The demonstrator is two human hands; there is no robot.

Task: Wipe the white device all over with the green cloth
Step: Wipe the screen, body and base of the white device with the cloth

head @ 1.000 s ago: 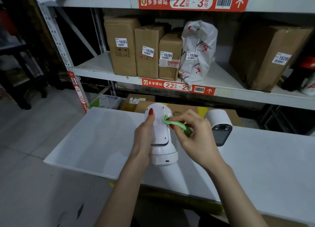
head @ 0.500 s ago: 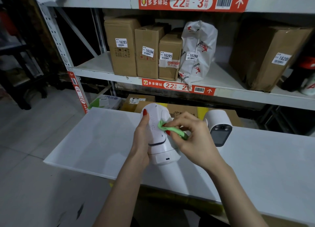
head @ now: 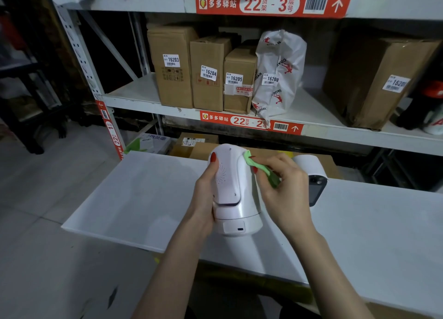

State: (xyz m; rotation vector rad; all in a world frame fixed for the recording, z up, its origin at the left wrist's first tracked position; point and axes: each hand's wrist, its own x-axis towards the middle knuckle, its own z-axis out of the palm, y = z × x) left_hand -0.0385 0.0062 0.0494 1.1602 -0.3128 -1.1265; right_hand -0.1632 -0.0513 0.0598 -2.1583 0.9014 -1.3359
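A rounded white plastic device [head: 236, 194] stands upright on the white tabletop [head: 143, 194], near its middle. The left hand [head: 203, 194] wraps the device's left side, fingers curled round it and the thumb laid up its back. The right hand [head: 282, 189] pinches a bunched green cloth [head: 257, 166] between thumb and fingertips, pressing it against the device's upper right shoulder. Just right of that hand sits a second white cylindrical camera with a dark face [head: 314, 182]. Far behind, brown cardboard boxes [head: 191, 69] line a grey metal shelf [head: 134, 98].

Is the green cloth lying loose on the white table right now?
No, the right hand pinches the crumpled green cloth against the rounded white plastic device.
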